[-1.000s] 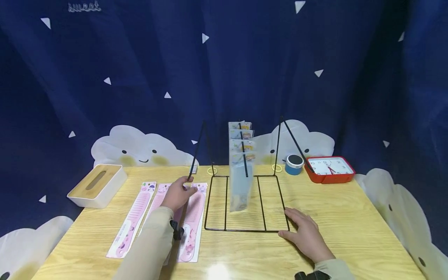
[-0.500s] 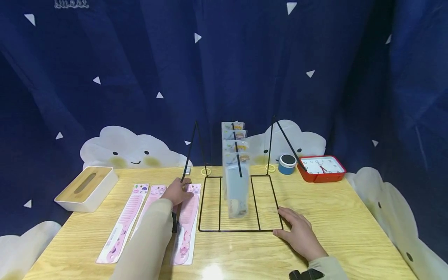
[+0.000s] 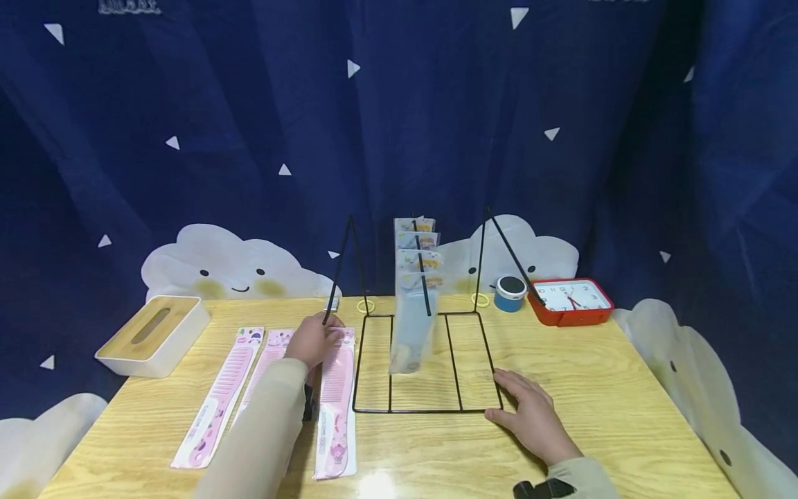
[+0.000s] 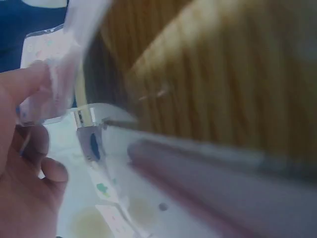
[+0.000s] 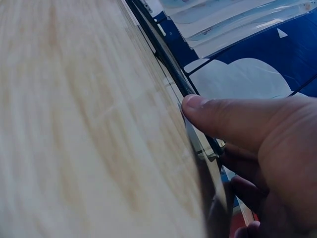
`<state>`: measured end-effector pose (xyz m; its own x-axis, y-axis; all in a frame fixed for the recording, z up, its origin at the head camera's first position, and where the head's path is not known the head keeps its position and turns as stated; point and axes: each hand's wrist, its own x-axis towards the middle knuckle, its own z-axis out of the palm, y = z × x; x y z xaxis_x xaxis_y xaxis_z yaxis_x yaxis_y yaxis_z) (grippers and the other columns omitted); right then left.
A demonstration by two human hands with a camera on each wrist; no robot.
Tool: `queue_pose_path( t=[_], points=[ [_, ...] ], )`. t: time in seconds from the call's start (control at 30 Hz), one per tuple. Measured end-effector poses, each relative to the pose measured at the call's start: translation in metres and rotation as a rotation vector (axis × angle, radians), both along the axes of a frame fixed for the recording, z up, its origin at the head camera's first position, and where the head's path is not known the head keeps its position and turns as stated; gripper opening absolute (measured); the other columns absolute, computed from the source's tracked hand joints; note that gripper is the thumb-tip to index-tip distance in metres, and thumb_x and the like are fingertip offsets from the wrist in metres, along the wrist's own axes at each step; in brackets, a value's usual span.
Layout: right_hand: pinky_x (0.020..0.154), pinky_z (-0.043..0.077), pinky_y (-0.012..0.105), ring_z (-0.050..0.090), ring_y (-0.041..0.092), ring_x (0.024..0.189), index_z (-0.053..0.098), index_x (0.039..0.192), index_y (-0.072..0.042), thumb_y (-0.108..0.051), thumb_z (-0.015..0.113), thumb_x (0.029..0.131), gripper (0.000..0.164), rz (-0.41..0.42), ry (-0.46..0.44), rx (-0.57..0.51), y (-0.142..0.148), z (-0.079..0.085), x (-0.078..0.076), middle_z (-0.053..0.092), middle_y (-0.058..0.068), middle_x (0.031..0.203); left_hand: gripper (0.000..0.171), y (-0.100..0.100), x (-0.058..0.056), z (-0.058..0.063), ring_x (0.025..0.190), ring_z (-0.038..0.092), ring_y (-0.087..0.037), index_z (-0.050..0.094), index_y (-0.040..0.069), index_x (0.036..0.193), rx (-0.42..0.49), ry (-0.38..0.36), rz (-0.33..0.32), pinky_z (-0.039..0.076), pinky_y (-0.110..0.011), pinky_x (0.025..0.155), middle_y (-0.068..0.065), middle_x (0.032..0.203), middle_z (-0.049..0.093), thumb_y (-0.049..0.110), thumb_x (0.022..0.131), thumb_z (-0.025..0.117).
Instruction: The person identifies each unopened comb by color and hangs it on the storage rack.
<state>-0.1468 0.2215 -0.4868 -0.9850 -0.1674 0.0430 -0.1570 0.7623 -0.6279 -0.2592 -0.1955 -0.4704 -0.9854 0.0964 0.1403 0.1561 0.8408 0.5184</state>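
My left hand (image 3: 314, 338) pinches the top of a packaged pink comb (image 3: 337, 402), whose long clear bag runs toward me. In the left wrist view the thumb presses on the printed header (image 4: 49, 74). To its left lie two more packaged combs, one fully visible (image 3: 221, 398), the other partly hidden by the sleeve. A black wire display rack (image 3: 430, 411) stands at centre, with several pale blue packages (image 3: 414, 326) hanging from its middle hook. My right hand (image 3: 530, 416) grips the rack's near right corner, thumb on the front bar (image 5: 171, 69).
A white tissue box with a wooden lid (image 3: 156, 336) sits at the back left. Behind the rack lie two yellow rings (image 3: 366, 305). A blue round speaker (image 3: 510, 294) and a red clock (image 3: 570, 303) stand at the back right, before a dark blue curtain (image 3: 411, 125).
The view has shifted, so the scene sits further left. The held comb's lower end has swung right since half a second ago, and the hanging pale blue packages sway. My right hand stays at the corner.
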Motion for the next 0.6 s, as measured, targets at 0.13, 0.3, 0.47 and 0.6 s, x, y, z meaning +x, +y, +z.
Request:
queue_pose_path(
  t=[0.13,0.3,0.47,0.6],
  points=[
    [0.113,0.018,0.065,0.040,0.044,0.139,0.053,0.143,-0.001,-0.032,0.081,0.084,0.073,0.000,-0.001,-0.002,-0.001,0.000,-0.001,0.048,0.020,0.149,0.008,-0.003,0.009,0.009,0.090,0.061,-0.026,0.073,0.018,0.100,-0.018,0.066,0.008,0.051,-0.045,0.082,0.000,0.087,0.070,0.023,0.095,0.071],
    [0.113,0.018,0.065,0.040,0.044,0.139,0.053,0.143,-0.001,-0.031,0.081,0.084,0.072,0.003,0.008,-0.005,0.001,-0.001,0.000,0.049,0.021,0.148,0.016,-0.002,0.026,0.025,0.075,0.050,-0.021,0.071,0.014,0.109,0.164,0.052,0.038,0.044,-0.035,0.064,-0.001,0.084,0.062,0.023,0.095,0.071],
    [0.113,0.018,0.064,0.040,0.043,0.139,0.053,0.143,-0.001,-0.032,0.081,0.084,0.072,0.000,0.019,-0.006,0.001,-0.003,-0.001,0.049,0.020,0.148,0.025,0.000,0.049,0.045,0.077,0.053,-0.017,0.069,0.011,0.112,0.435,0.067,0.088,0.045,-0.027,0.062,-0.002,0.085,0.060,0.023,0.092,0.076],
    [0.114,0.018,0.064,0.040,0.043,0.139,0.053,0.143,-0.002,-0.032,0.081,0.084,0.072,0.000,0.019,-0.008,0.001,-0.003,-0.001,0.049,0.019,0.149,0.016,0.005,0.067,0.064,0.072,0.054,-0.013,0.068,0.009,0.104,0.735,0.086,0.086,0.046,-0.023,0.061,-0.001,0.079,0.063,0.013,0.090,0.076]
  ],
)
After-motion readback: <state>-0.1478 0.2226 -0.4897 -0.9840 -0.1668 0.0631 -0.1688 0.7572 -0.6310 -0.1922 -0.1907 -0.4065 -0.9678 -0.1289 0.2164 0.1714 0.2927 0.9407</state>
